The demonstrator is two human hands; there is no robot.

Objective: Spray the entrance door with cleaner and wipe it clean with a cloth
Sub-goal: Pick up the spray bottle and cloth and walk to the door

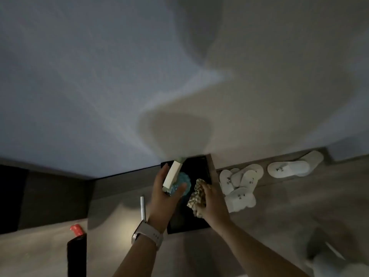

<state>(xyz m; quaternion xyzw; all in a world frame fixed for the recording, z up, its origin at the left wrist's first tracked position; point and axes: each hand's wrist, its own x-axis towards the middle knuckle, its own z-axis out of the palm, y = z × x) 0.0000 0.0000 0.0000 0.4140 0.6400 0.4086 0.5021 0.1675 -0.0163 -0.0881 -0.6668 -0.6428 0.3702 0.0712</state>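
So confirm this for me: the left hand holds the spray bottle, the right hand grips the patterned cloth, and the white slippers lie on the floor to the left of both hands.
One detail is wrong. The head view shows the white slippers on the floor to the right of both hands, not the left. The rest stands: the left hand holds the spray bottle and the right hand grips the patterned cloth.

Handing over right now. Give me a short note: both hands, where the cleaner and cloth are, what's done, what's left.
Left hand: holds the spray bottle, fingers round it.
Right hand: grips the bunched cloth.
Both are held low, over a dark mat at the foot of the pale surface ahead.
Done: cannot tell; no wet marks show in the dim light.
Left: spray, then wipe.
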